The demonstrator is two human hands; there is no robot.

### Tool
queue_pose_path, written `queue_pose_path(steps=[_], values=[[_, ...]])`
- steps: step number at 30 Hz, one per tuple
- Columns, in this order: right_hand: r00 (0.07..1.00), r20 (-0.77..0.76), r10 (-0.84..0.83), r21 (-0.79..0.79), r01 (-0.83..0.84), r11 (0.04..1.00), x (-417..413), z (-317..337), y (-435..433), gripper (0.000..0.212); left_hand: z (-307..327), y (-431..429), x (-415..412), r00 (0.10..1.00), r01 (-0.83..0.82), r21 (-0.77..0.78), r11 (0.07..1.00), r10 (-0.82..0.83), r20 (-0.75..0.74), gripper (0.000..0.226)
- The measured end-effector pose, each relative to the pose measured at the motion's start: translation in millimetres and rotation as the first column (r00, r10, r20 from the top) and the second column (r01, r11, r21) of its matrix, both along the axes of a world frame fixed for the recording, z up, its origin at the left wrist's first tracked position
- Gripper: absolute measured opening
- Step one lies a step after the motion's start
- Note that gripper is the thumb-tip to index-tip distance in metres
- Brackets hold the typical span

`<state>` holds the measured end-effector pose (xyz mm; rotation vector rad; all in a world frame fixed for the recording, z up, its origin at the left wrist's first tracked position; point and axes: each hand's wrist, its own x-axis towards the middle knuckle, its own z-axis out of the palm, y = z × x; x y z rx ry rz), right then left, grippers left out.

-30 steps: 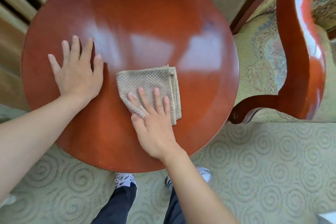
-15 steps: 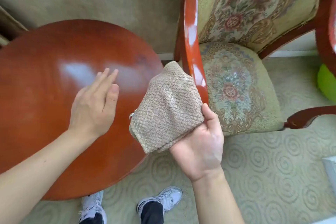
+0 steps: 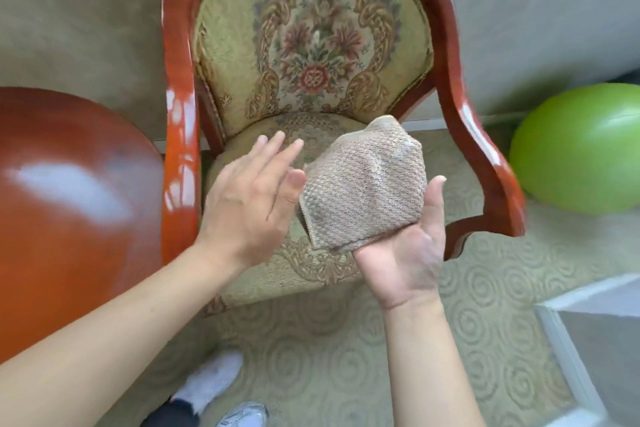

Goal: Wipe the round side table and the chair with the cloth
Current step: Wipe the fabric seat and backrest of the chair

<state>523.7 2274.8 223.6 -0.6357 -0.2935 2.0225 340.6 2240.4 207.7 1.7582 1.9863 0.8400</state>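
A folded beige waffle-weave cloth [image 3: 363, 184] lies in my right hand [image 3: 408, 250], held palm up over the chair seat. My left hand [image 3: 249, 198] hovers just left of the cloth with fingers spread, its thumb close to the cloth's edge; I cannot tell if it touches. The chair [image 3: 311, 45] has a glossy red-brown wooden frame and floral upholstery on back and seat. Its left arm [image 3: 180, 135] and right arm [image 3: 485, 163] flank my hands. The round red-brown side table [image 3: 69, 204] is at the left edge.
A green ball [image 3: 578, 149] rests on the floor right of the chair. A grey-white box corner [image 3: 595, 340] sits at the lower right. Patterned carpet [image 3: 329, 357] covers the floor, and my feet [image 3: 214, 388] stand below the seat.
My right hand lifted the cloth off the table and carried it over the chair seat. My left hand left the table and moved beside the cloth. The view swung right toward the chair.
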Motion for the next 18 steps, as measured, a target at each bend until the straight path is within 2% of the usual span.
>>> queue_pose_path(steps=[5, 10, 15, 18], values=[[0.996, 0.049, -0.081, -0.078, 0.084, 0.993, 40, -26, 39, 0.051, -47, 21, 37, 0.991, -0.121, -0.270, 0.955, 0.130, 0.014, 0.078], [0.977, 0.208, -0.038, -0.138, 0.068, 0.988, 78, -49, 87, 0.050, -126, 43, 57, 0.978, -0.188, -0.533, 0.825, 0.209, -0.022, 0.074], [0.940, 0.339, -0.050, -0.132, 0.100, 0.986, 116, -82, 142, 0.052, -206, 66, 63, 0.964, -0.260, -0.628, 0.734, 0.234, -0.125, 0.077], [0.884, 0.462, -0.067, -0.091, 0.122, 0.988, 130, -105, 172, 0.052, -241, 81, 52, 0.933, -0.354, -0.581, 0.733, 0.238, -0.269, 0.080]])
